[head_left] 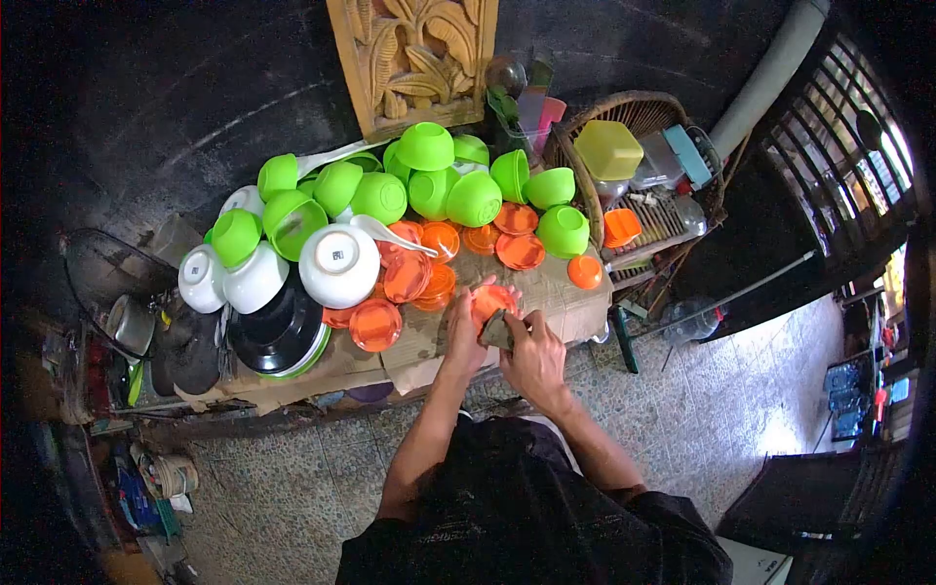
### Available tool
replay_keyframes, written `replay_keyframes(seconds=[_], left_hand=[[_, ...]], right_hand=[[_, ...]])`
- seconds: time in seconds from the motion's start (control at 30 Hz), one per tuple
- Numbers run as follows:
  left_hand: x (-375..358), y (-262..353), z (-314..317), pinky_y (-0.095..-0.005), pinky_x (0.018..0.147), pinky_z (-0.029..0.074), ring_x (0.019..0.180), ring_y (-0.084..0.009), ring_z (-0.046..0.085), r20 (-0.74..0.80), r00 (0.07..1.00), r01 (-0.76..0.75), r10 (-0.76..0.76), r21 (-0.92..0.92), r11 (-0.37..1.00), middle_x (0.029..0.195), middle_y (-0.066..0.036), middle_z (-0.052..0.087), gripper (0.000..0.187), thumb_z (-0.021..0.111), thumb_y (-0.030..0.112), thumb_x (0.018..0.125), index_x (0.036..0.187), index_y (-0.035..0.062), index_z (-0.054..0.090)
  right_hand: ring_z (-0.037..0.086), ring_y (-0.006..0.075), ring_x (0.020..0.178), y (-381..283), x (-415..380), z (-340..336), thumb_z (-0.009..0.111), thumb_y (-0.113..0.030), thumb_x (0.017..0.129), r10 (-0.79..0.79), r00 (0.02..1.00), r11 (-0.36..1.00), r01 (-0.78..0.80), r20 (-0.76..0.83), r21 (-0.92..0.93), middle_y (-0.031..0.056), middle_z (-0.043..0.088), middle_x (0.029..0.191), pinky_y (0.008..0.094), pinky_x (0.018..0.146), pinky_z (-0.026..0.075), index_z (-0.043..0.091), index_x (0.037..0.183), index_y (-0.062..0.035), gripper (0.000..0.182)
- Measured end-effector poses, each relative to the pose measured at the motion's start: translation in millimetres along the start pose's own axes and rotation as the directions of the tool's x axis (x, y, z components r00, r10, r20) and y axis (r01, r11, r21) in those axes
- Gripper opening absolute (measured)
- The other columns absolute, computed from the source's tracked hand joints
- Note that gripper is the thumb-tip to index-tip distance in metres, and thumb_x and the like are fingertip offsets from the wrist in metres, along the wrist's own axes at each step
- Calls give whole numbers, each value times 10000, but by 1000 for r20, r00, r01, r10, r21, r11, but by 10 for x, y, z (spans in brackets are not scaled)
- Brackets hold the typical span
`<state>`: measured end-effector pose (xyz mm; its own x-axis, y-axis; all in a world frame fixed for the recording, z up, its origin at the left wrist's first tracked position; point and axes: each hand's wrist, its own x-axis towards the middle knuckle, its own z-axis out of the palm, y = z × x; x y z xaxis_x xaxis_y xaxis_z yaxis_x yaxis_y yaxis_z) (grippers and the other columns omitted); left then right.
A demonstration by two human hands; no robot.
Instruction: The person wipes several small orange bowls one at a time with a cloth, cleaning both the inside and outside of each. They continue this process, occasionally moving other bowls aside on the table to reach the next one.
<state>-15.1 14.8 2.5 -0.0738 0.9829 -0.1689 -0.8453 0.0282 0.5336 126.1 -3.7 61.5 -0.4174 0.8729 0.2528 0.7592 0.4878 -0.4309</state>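
1. Three white bowls [338,255] sit upside down at the left, the biggest leaning over a black dish stack [278,327]; mouth-down, they probably shed water and give the green bowls above something to rest on.
2. Many green bowls [378,198] pile along the back, mostly overturned, some tilted on others, perhaps to save table space.
3. A white spoon [395,237] reaches from beside the biggest white bowl across the orange lids [407,278], which lie in loose, overlapping groups in front of the green pile, where they are easy to reach.
4. The left hand [462,331] grips one held lid [490,299] at its side, above the near part of the cardboard [565,304]. The lid seems turned up to give the other hand a firm face.
5. The right hand [536,353] pinches a dark cloth [497,333] between thumb and fingers, against the lower part of that lid; its underside is hidden.
6. For edges: the black stack stands close to the table's front edge at left, leaving little margin. Bare cardboard lies between the nearest lids and the left forearm.
7. Right of the hands there is more free cardboard, reaching to a small orange lid [584,272] near the right end. Beyond, the wicker rack [651,99] bounds sideways movement.
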Motion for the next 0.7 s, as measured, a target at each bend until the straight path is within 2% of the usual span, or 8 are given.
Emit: replay_keyframes(seconds=[0.17, 0.27, 0.37, 0.43, 0.47, 0.53, 0.67, 0.7], left_hand=[[-9, 19, 3, -626, 1107, 491, 1349, -421, 571, 35, 999, -28, 28, -6, 1000, 1427, -250, 574, 707, 359, 565, 1115, 1623, 77, 297], [-9, 41, 23, -620, 1077, 516, 1327, -416, 584, 68, 993, -90, 92, -38, 995, 1431, -246, 575, 686, 351, 556, 1120, 1606, 73, 312], [-27, 61, 16, -601, 1110, 491, 1339, -412, 577, 100, 990, -102, 103, -15, 995, 1448, -245, 568, 692, 370, 562, 1115, 1606, 76, 329], [-47, 79, 9, -539, 1140, 475, 1348, -407, 572, 100, 994, -33, 32, 13, 999, 1442, -235, 581, 674, 353, 559, 1119, 1576, 66, 400], [-54, 84, 10, -539, 1140, 475, 1348, -407, 572, 100, 994, -38, 36, 10, 999, 1442, -235, 581, 674, 353, 559, 1119, 1576, 66, 400], [-83, 103, 31, -478, 1142, 472, 1339, -371, 584, 69, 998, -1, 1, -7, 1000, 1418, -215, 607, 660, 320, 556, 1127, 1532, 60, 481], [5, 96, -72, -456, 1132, 477, 1321, -306, 602, 126, 991, -35, 32, 20, 999, 1418, -190, 622, 666, 288, 559, 1130, 1512, 62, 515], [-25, 85, -37, -449, 1128, 480, 1304, -280, 614, 61, 998, -31, 27, 67, 997, 1426, -179, 624, 648, 301, 541, 1136, 1513, 60, 516]], right_hand=[[692, 386, 955, -148, -56, -99, 756, -63, 757, 22, 998, 995, -28, 60, 95, 167, 611, 1088, 473, 821, 579, 714, 1254, -68, 499], [685, 390, 1005, -108, -34, -2, 725, -6, 747, -61, 998, 960, 50, 32, 277, 186, 615, 1124, 463, 886, 572, 707, 1289, -65, 545], [671, 385, 1052, -62, 35, 28, 693, 44, 724, -134, 991, 916, 114, 25, 385, 200, 615, 1154, 452, 925, 560, 701, 1315, -66, 602], [665, 366, 1062, 2, 119, 71, 701, 60, 700, -214, 977, 883, 200, -15, 425, 173, 630, 1138, 456, 944, 546, 728, 1296, -99, 618], [665, 366, 1062, 64, 195, 100, 701, 60, 700, -219, 976, 883, 204, -14, 423, 173, 630, 1138, 456, 944, 546, 728, 1296, -99, 618], [670, 340, 1064, 198, 351, 152, 726, 28, 697, -429, 897, 871, 443, -110, 213, 133, 651, 1127, 442, 933, 540, 756, 1276, -159, 610], [668, 307, 1059, 287, 462, 161, 744, -18, 705, -484, 865, 871, 491, -132, 29, 97, 665, 1110, 435, 908, 529, 774, 1258, -211, 587], [660, 302, 1072, 283, 467, 142, 736, -33, 723, -450, 880, 891, 453, -152, -13, 86, 664, 1138, 428, 897, 518, 765, 1271, -232, 584]])
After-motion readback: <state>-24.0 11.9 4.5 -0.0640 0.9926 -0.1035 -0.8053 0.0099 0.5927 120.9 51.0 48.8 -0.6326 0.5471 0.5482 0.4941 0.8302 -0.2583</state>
